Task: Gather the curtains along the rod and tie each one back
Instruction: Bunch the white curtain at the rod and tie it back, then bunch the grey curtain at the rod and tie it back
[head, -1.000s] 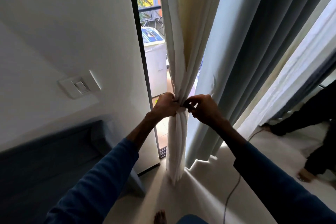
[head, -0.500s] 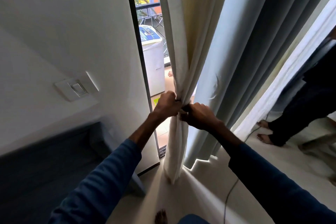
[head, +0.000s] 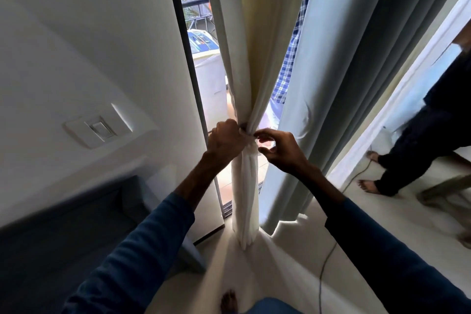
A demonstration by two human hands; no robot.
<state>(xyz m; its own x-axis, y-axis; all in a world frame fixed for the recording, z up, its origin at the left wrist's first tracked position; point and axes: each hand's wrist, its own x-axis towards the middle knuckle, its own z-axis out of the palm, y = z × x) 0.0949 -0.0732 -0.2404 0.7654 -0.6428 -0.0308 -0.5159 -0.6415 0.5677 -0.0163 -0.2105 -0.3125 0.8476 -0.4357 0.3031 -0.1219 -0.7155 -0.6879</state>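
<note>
A cream-white curtain [head: 251, 64] hangs gathered into a narrow bundle in front of the open door gap. A white tie [head: 251, 146] wraps the bundle at its waist. My left hand [head: 225, 139] is closed on the bundle and tie from the left. My right hand [head: 277, 150] sits at the right of the tie, thumb and fingers slightly apart, pinching at it. To the right hangs a wide grey-blue curtain [head: 356, 71], loose and untied. The rod is out of view above.
A white wall with a light switch [head: 100, 129] is on the left, a dark bed or sofa [head: 63, 237] below it. Another person's legs [head: 413, 155] stand at the right. A thin cable [head: 328, 257] runs across the floor. My foot [head: 229, 302] shows at the bottom.
My right hand has loosened and shifted slightly right of the tie, fingers opening. The other person stepped nearer on the right. A checked shirt now shows through the gap between the curtains.
</note>
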